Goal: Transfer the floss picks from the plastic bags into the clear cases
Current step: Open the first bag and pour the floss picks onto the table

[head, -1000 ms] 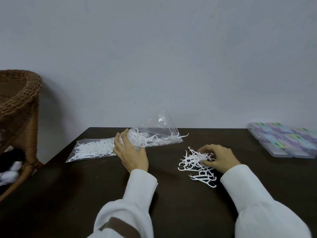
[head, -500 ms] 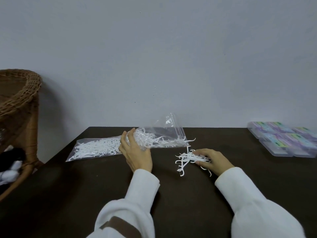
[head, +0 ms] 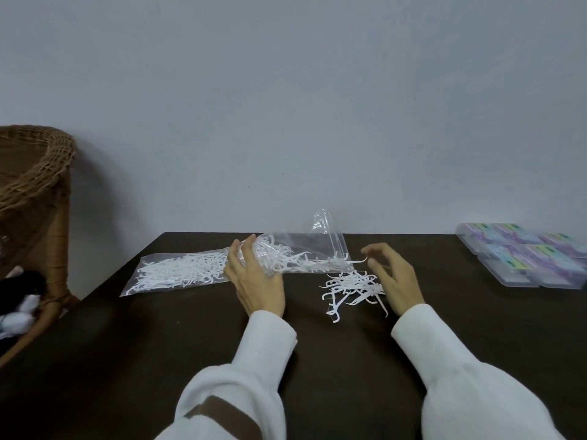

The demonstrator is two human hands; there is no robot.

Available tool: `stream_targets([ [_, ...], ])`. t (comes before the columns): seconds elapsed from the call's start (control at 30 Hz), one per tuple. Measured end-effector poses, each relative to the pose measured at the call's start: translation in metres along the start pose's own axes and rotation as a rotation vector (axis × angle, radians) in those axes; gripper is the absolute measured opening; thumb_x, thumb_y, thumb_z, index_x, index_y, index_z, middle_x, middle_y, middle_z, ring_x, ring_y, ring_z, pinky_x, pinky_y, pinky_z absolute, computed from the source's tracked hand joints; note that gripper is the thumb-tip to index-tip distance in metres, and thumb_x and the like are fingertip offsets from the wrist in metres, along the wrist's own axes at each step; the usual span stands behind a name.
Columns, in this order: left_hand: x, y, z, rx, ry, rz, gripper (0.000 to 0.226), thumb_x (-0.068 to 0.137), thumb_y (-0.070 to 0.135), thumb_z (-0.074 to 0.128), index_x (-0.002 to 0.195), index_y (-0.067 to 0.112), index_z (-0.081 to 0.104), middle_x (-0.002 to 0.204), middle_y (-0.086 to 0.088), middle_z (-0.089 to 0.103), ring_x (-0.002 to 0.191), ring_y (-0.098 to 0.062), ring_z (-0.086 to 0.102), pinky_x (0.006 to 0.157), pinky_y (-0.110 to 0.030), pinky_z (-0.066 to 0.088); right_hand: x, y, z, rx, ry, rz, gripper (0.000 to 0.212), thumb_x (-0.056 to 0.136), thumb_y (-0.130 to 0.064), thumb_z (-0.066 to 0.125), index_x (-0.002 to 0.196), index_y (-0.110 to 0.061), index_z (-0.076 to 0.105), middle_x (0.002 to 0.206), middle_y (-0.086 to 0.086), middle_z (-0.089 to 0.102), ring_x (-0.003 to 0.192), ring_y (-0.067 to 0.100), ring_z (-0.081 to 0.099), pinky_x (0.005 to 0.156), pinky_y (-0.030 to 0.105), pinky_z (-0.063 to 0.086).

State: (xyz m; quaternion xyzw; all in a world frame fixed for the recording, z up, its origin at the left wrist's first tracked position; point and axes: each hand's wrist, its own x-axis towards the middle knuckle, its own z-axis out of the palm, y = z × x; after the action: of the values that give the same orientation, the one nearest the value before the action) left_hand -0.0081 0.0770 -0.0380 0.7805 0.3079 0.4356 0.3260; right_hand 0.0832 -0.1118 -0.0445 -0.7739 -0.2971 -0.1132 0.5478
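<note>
Since the earlier frame, the right hand (head: 395, 277) has let go of the loose floss picks (head: 351, 285), which now lie in a small heap on the dark table (head: 317, 360) just beside its relaxed, empty fingers. More picks fill the plastic bag (head: 203, 269), gripped near its middle by the left hand (head: 257, 277), its open end raised. Clear cases (head: 527, 257) sit well apart at the right edge. A wicker chair (head: 35, 185) stands left.
</note>
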Motion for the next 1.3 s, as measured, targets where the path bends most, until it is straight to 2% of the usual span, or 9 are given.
stream_targets([
  [0.13, -0.001, 0.001, 0.005, -0.003, -0.04, 0.054, 0.074, 0.072, 0.0, 0.072, 0.134, 0.026, 0.042, 0.148, -0.001, 0.028, 0.135, -0.028, 0.025, 0.091, -0.029, 0.037, 0.007, -0.019, -0.003, 0.347, -0.238, 0.186, 0.015, 0.097, -0.023, 0.044, 0.095, -0.019, 0.058, 0.11, 0.003, 0.059, 0.096, 0.021, 0.063, 0.073, 0.03, 0.058],
  [0.27, -0.005, 0.003, 0.008, 0.033, -0.075, 0.158, 0.074, 0.072, -0.002, 0.071, 0.134, 0.024, 0.042, 0.147, -0.002, 0.028, 0.133, -0.022, 0.024, 0.094, -0.025, 0.034, 0.013, -0.015, 0.001, 0.296, -0.475, 0.323, 0.023, 0.096, -0.026, 0.047, 0.118, -0.022, 0.055, 0.117, 0.005, 0.056, 0.08, 0.022, 0.069, 0.061, 0.025, 0.055],
  [0.43, -0.01, 0.005, 0.014, 0.033, -0.094, 0.318, 0.075, 0.067, -0.005, 0.071, 0.132, 0.022, 0.047, 0.147, -0.003, 0.031, 0.13, -0.021, 0.026, 0.092, -0.023, 0.029, 0.022, -0.015, -0.003, 0.032, -0.629, 0.352, 0.034, 0.086, -0.025, 0.064, 0.118, -0.015, 0.055, 0.085, 0.004, 0.064, 0.061, 0.014, 0.062, 0.053, 0.02, 0.048],
  [0.57, -0.013, 0.01, 0.016, 0.021, -0.112, 0.382, 0.077, 0.065, -0.007, 0.072, 0.132, 0.022, 0.047, 0.147, -0.003, 0.032, 0.127, -0.02, 0.026, 0.089, -0.027, 0.037, 0.02, -0.019, -0.007, -0.056, -0.629, 0.351, 0.017, 0.085, -0.034, 0.063, 0.092, -0.019, 0.06, 0.082, 0.006, 0.063, 0.055, 0.01, 0.058, 0.05, 0.014, 0.044],
  [0.7, -0.019, 0.014, 0.017, 0.061, -0.165, 0.481, 0.08, 0.063, -0.01, 0.069, 0.131, 0.025, 0.046, 0.147, 0.0, 0.029, 0.129, -0.019, 0.024, 0.087, -0.031, 0.046, 0.018, -0.019, -0.018, -0.381, -0.669, 0.281, 0.042, 0.083, -0.039, 0.065, 0.116, -0.015, 0.059, 0.124, 0.005, 0.053, 0.11, 0.02, 0.055, 0.091, 0.025, 0.044],
  [0.77, -0.022, 0.016, 0.018, 0.074, -0.198, 0.526, 0.082, 0.062, -0.009, 0.07, 0.13, 0.027, 0.043, 0.148, 0.001, 0.029, 0.131, -0.019, 0.024, 0.087, -0.034, 0.049, 0.016, -0.021, -0.021, -0.388, -0.725, 0.268, 0.045, 0.085, -0.034, 0.064, 0.122, -0.009, 0.056, 0.129, 0.008, 0.052, 0.117, 0.023, 0.052, 0.097, 0.028, 0.042],
  [0.93, -0.025, 0.016, 0.021, 0.059, -0.218, 0.538, 0.084, 0.061, -0.006, 0.073, 0.13, 0.029, 0.041, 0.147, 0.001, 0.03, 0.13, -0.019, 0.025, 0.086, -0.031, 0.049, 0.013, -0.02, -0.026, -0.342, -0.696, 0.278, 0.034, 0.088, -0.029, 0.061, 0.114, -0.007, 0.061, 0.113, 0.012, 0.062, 0.102, 0.025, 0.06, 0.09, 0.033, 0.049],
  [1.1, -0.019, 0.011, 0.02, 0.056, -0.137, 0.449, 0.075, 0.064, 0.001, 0.077, 0.13, 0.021, 0.048, 0.146, -0.004, 0.034, 0.126, -0.02, 0.027, 0.084, -0.036, 0.049, 0.011, -0.008, -0.039, -0.114, -0.567, 0.275, 0.014, 0.089, -0.022, 0.061, 0.076, -0.018, 0.059, 0.049, -0.004, 0.059, 0.045, 0.007, 0.054, 0.051, 0.017, 0.041],
  [1.3, -0.007, 0.004, 0.012, 0.077, -0.061, 0.341, 0.07, 0.07, -0.001, 0.073, 0.132, 0.019, 0.047, 0.147, -0.005, 0.032, 0.131, -0.025, 0.028, 0.093, -0.034, 0.042, 0.011, -0.003, -0.043, -0.064, -0.453, 0.239, 0.012, 0.092, -0.018, 0.056, 0.082, -0.013, 0.06, 0.065, -0.003, 0.064, 0.04, 0.006, 0.052, 0.044, 0.015, 0.04],
])
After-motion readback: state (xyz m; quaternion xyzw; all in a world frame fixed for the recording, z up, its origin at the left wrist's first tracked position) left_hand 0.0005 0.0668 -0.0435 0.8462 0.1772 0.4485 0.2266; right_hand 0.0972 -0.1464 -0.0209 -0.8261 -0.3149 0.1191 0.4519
